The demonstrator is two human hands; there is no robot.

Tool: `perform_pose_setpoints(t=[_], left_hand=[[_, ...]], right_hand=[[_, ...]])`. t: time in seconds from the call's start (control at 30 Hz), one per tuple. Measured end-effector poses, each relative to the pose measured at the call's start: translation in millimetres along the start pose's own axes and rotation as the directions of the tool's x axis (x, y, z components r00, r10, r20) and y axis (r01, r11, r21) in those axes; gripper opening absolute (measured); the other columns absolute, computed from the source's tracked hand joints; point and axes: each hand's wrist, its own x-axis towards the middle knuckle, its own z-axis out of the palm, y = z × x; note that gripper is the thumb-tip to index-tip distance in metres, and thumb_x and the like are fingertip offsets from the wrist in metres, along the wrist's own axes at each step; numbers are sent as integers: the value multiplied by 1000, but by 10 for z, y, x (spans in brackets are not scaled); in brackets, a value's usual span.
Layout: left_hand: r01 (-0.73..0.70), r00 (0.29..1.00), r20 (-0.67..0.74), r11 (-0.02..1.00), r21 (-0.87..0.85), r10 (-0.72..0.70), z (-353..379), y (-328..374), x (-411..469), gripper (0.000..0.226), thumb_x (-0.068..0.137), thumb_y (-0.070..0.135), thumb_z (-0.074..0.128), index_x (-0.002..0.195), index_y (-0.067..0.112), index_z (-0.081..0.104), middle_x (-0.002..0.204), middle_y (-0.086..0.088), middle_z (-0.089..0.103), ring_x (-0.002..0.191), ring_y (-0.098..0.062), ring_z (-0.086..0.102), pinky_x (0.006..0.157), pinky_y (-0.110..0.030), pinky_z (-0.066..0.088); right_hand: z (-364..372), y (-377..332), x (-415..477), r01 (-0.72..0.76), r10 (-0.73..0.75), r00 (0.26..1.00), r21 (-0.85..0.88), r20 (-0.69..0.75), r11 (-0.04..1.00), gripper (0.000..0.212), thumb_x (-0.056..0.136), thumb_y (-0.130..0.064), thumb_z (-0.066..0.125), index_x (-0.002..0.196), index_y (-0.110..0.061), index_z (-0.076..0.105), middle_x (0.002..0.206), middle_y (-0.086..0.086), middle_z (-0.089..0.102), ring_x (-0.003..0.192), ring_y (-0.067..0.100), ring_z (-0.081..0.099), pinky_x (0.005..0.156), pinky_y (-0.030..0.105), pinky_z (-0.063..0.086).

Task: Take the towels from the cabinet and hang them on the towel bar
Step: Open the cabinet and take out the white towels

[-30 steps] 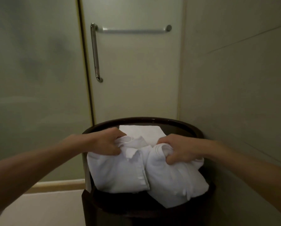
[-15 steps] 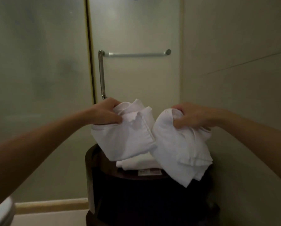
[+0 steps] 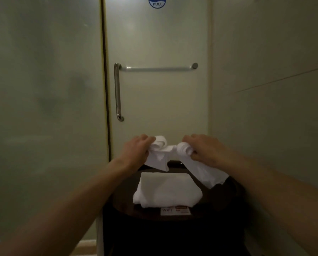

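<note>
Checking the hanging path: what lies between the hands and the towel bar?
Bare door only, in the head view, between the towel bar and the left hand and right hand gripping the towel.

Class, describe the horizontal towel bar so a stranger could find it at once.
Start at the pale frosted door bearing the round blue PULL sticker. Across its middle runs the slim horizontal silver metal towel bar. Unlike the vertical silver door handle joined to its left end, it lies level and ends in a round knob at the right.
</note>
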Motion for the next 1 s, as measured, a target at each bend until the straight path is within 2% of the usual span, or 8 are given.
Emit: perform_pose_setpoints(t=[0.17, 0.27, 0.47, 0.57, 0.77, 0.87, 0.93, 1.0], left_hand=[[-117, 993, 23, 992, 37, 117, 483, -95, -132, 54, 82, 5, 60, 135, 12, 48, 130, -14, 52, 115, -34, 51, 87, -43, 45], [-160, 976, 149, 987, 13, 156, 698, -207, -191, 52, 86, 11, 56, 137, 14, 45, 134, -12, 48, 119, -31, 48, 95, -43, 44], [-132, 978, 166, 991, 3, 130, 787, -478, -364, 47, 78, 33, 60, 124, 21, 56, 115, -4, 60, 100, -29, 60, 74, -32, 44], [-117, 959, 259, 993, -13, 116, 704, -519, -379, 50, 73, 42, 52, 122, 30, 51, 115, 3, 56, 101, -23, 58, 76, -31, 44], [198, 900, 435, 865, -461, 26, 596, -464, -251, 61, 85, 65, 37, 137, 33, 38, 142, 6, 40, 129, -15, 40, 105, -31, 31], [256, 835, 549, 901, -349, -24, 696, -381, -177, 76, 83, 76, 21, 149, 39, 11, 159, 8, 6, 147, -16, 3, 119, -43, 3], [239, 792, 610, 933, -270, -27, 783, -341, -168, 78, 78, 81, 14, 148, 45, 6, 160, 8, -1, 147, -20, -3, 117, -53, 0], [191, 802, 597, 949, -249, -5, 856, -297, -179, 62, 93, 64, 19, 149, 39, 7, 160, 3, 2, 147, -19, 0, 119, -43, -1]], right_hand=[[467, -5, 36, 141, -141, 990, -333, 25, 932, 49, 57, -27, 85, 99, -17, 63, 90, 9, 66, 77, 32, 65, 54, 37, 43], [753, -39, 13, 161, -158, 987, -345, 37, 925, 56, 41, -28, 90, 90, -18, 66, 81, 8, 65, 66, 30, 64, 48, 40, 47], [1041, -211, -236, -15, 13, 996, 21, 93, 1000, 55, 92, -36, 48, 143, -22, 32, 142, 3, 43, 123, 28, 45, 91, 36, 40], [1018, -239, -319, -69, 48, 992, 180, 116, 981, 62, 88, -44, 50, 144, -26, 32, 144, -3, 43, 127, 22, 44, 95, 31, 37], [906, -108, -332, -89, 32, 988, 394, 150, 915, 77, 65, -65, 30, 133, -31, 45, 135, -8, 46, 121, 15, 47, 98, 38, 41], [915, -148, -210, -153, 78, 982, 487, 171, 860, 68, 86, -68, 29, 143, -31, 35, 148, -8, 36, 133, 12, 37, 110, 37, 29], [985, -189, -138, -227, 109, 954, 434, 281, 872, 62, 96, -59, 27, 151, -30, 23, 159, -5, 19, 145, 13, 18, 118, 34, 12], [1068, -222, -124, -270, 125, 915, 351, 383, 897, 61, 97, -57, 24, 152, -33, 14, 161, -4, 6, 148, 13, 6, 120, 39, 4]])
